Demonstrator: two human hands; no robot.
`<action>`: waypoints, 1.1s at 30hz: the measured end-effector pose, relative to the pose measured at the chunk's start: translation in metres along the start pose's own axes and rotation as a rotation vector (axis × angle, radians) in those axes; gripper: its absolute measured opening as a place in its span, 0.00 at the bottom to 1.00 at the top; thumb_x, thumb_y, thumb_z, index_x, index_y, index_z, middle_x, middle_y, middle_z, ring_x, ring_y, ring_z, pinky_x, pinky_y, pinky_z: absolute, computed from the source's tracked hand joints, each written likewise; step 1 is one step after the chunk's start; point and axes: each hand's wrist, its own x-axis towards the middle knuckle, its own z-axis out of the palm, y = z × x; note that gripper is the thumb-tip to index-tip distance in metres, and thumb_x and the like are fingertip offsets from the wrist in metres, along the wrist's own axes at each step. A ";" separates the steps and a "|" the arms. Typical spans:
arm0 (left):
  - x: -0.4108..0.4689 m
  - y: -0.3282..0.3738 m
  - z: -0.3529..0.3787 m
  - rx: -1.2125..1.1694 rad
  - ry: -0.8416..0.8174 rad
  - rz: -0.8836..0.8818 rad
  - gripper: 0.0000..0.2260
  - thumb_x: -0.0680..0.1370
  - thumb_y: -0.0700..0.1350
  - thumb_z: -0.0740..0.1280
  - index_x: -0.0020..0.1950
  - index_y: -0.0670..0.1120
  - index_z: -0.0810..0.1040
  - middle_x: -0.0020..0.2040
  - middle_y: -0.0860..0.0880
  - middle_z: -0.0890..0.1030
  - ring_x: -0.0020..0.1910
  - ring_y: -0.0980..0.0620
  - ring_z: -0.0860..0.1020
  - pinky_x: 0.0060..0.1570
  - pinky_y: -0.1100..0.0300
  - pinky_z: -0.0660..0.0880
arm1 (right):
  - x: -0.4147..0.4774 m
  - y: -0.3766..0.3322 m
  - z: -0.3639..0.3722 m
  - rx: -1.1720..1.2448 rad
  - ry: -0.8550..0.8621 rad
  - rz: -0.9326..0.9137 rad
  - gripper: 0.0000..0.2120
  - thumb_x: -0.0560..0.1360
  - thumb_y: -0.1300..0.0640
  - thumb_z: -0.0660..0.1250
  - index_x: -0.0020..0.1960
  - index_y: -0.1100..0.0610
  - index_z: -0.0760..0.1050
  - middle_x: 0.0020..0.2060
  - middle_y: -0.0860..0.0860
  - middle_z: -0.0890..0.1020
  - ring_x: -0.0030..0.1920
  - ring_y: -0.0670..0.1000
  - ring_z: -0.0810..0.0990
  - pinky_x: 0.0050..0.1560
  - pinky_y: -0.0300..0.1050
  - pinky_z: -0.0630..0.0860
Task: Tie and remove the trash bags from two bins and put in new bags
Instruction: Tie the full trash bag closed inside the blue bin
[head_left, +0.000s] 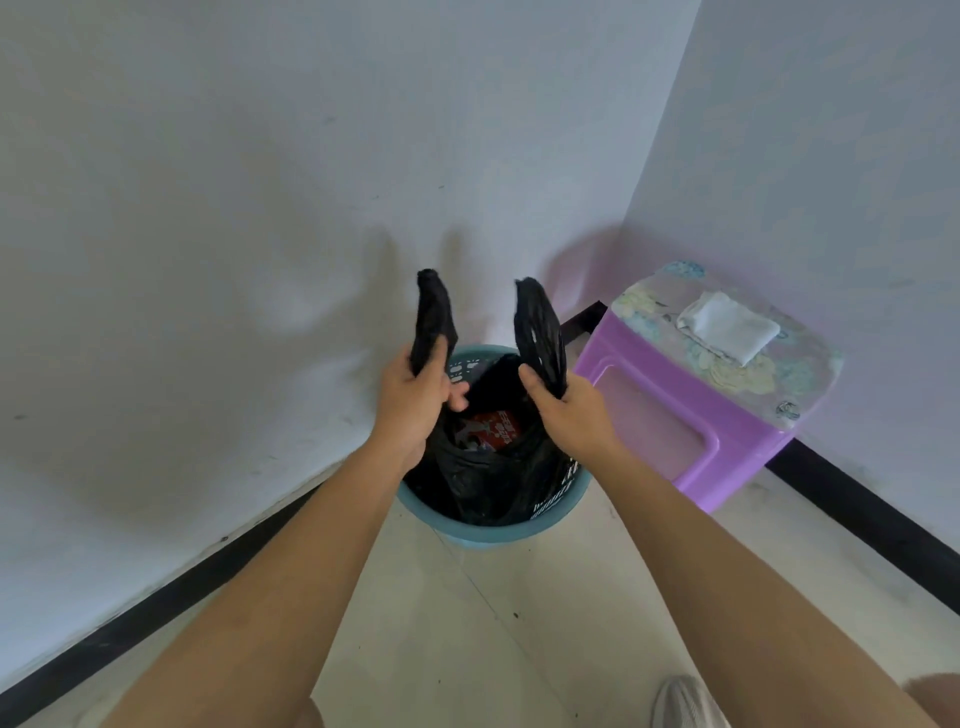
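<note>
A round teal bin (493, 532) stands on the floor in the corner of the room. A black trash bag (488, 483) sits inside it, its mouth partly open over red and white packaging (493, 428). My left hand (410, 402) is shut on the bag's left handle (431, 317), which sticks straight up. My right hand (563, 410) is shut on the right handle (537, 327), also pointing up. The two handles are apart, one on each side of the bin. Only one bin is in view.
A purple plastic stool (670, 415) with a floral top stands just right of the bin, with a folded white cloth (727, 325) on it. White walls with a black skirting meet behind the bin. A grey shoe (685, 701) shows at the bottom on the pale tiled floor.
</note>
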 end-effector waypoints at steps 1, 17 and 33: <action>-0.001 -0.001 -0.002 -0.074 0.021 -0.049 0.13 0.82 0.52 0.62 0.42 0.45 0.71 0.22 0.51 0.67 0.22 0.53 0.71 0.42 0.54 0.80 | -0.002 -0.001 -0.004 -0.064 -0.020 -0.003 0.21 0.79 0.37 0.60 0.35 0.50 0.69 0.30 0.46 0.74 0.33 0.47 0.75 0.37 0.45 0.71; -0.008 0.006 -0.016 -0.238 -0.313 -0.198 0.24 0.79 0.52 0.68 0.27 0.49 0.61 0.25 0.51 0.54 0.27 0.51 0.57 0.38 0.57 0.67 | -0.005 -0.015 -0.004 -0.642 -0.292 -0.472 0.25 0.78 0.32 0.53 0.44 0.54 0.69 0.37 0.47 0.74 0.36 0.50 0.75 0.40 0.50 0.76; 0.000 0.005 -0.043 -0.024 -0.571 -0.204 0.16 0.75 0.34 0.70 0.62 0.42 0.74 0.37 0.52 0.76 0.33 0.57 0.70 0.36 0.62 0.66 | -0.010 0.005 -0.036 -0.481 -0.388 -0.326 0.14 0.84 0.45 0.51 0.48 0.50 0.69 0.43 0.47 0.75 0.43 0.46 0.75 0.47 0.46 0.73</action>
